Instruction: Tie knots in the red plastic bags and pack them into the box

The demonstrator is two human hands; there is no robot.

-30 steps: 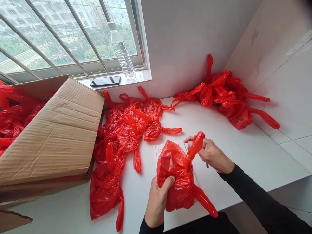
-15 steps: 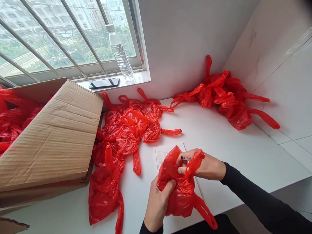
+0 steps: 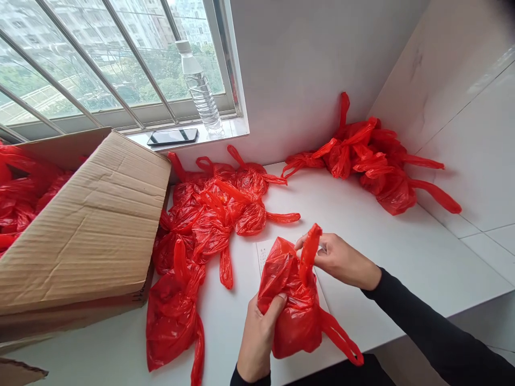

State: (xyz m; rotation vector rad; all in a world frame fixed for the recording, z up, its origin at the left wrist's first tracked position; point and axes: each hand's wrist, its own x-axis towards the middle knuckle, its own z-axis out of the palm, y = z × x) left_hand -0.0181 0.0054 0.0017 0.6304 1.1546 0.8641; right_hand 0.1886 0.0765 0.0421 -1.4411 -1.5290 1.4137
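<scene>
A tied red plastic bag (image 3: 295, 321) hangs in front of me over the table's near edge, its contents hidden. My left hand (image 3: 259, 332) grips it from the left, thumb pressed on the front. At its upper right, my right hand (image 3: 348, 260) is closed at the bag's upright handle loop, with fingertips partly hidden behind the red plastic. The pen seen in that hand earlier cannot be made out now. Under the bag lies a sheet of paper (image 3: 263, 254) with written columns, mostly covered.
Several tied red bags (image 3: 217, 209) crowd the table beside a cardboard box (image 3: 108, 225) holding more. Another pile of red bags (image 3: 370, 161) sits at the back right corner. A phone (image 3: 173, 137) and a water bottle (image 3: 203, 96) stand on the window sill.
My right hand has shifted up and right, drawing the bag's handle loop upright. The pen has gone out of sight. My left hand keeps its grip.
</scene>
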